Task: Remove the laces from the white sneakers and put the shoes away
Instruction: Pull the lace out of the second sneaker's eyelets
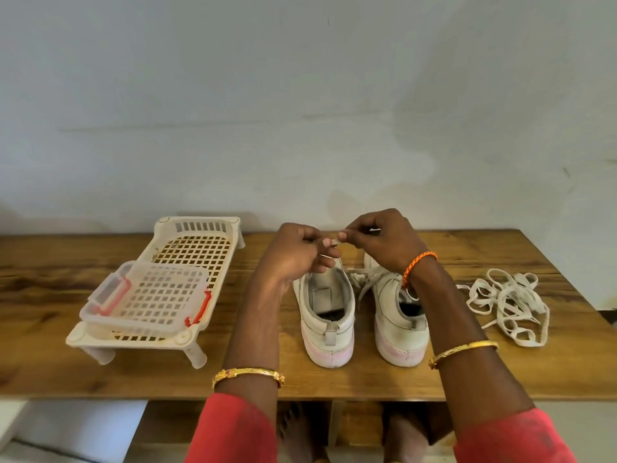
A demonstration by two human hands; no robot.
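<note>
Two white sneakers stand heels toward me on the wooden table. The left sneaker has no visible lace in its opening. The right sneaker still carries a white lace across its front. My left hand and my right hand are raised above the shoes' toes, fingertips meeting, both pinching a thin white lace end that runs down toward the shoes. A loose pulled-out lace lies in a tangled heap on the table to the right.
A cream plastic slatted rack on short legs stands at the left, with a clear lidded box with red clips resting on it. A pale wall rises right behind the table. My bare feet show below the table's front edge.
</note>
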